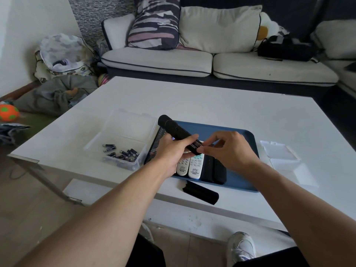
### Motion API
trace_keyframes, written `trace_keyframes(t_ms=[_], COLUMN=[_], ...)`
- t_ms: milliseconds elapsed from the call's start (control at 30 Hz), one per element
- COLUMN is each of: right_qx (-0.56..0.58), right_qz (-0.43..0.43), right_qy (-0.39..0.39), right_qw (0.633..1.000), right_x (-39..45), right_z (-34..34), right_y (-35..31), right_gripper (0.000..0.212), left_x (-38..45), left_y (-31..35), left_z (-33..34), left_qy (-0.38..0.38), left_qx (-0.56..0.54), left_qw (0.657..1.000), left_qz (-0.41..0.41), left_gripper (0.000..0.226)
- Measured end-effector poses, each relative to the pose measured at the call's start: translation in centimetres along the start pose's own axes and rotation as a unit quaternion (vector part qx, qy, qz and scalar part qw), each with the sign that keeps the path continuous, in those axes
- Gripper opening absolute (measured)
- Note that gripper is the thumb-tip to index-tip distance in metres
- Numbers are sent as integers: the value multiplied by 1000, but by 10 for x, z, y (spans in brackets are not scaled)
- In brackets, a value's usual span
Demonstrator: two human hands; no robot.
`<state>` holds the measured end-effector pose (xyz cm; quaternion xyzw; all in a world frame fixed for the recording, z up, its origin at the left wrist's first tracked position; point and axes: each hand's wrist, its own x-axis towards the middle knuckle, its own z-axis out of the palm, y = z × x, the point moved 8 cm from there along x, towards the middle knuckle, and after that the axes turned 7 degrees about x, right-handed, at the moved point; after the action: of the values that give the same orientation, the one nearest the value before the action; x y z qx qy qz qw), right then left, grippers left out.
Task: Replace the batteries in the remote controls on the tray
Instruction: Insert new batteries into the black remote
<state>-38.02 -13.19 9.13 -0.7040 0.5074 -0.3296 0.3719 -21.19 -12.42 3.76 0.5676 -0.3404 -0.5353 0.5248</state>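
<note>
Left hand (174,149) grips black remote (178,132) above blue tray (242,178); right hand (225,146) pinches battery (196,145) at its open end.

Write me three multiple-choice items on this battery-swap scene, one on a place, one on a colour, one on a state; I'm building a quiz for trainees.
1. Where do the loose batteries lie?
A. In the clear plastic box
B. On the sofa
C. On the floor

2. What colour is the tray?
A. Red
B. Blue
C. Yellow

3. What state is the held black remote in?
A. Cover on, lying in the tray
B. Cover off, battery exposed
C. Wrapped in a bag

Key: 1 A, the batteries sit in the clear plastic box left of the tray. 2 B, the tray is blue. 3 B, the left hand grips the black remote, the right hand pinches its battery end, and the battery cover lies on the table.
</note>
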Motion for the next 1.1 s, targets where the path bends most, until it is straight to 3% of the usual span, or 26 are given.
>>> trace_keyframes(t_ms=[133,333,533,733,867,933,1100], right_qx=[81,236,262,204,26,-90,-426], right_qz=[67,183,236,214,156,135,78], right_qy=[-27,-51,-96,-80,-59,-98,-217], right_qw=[994,953,931,952,986,982,875], right_x=[2,-5,-13,-12,-12,-15,-41], right_z=[4,11,19,14,5,9,49], right_y=[13,35,41,35,31,27,27], right_gripper=[21,37,36,35,31,23,45], left_x=[0,-1,-6,-6,3,5,2], left_y=[-3,-6,-10,-8,-10,-9,-9], left_z=[3,9,21,19,5,2,12], left_qy=[-28,-60,-110,-110,-32,-6,2], left_qx=[19,41,76,75,72,66,70], left_qw=[999,997,991,991,997,998,998], left_qz=[-12,-18,-16,-6,-15,-15,-3], left_gripper=[35,26,22,29,37,32,26])
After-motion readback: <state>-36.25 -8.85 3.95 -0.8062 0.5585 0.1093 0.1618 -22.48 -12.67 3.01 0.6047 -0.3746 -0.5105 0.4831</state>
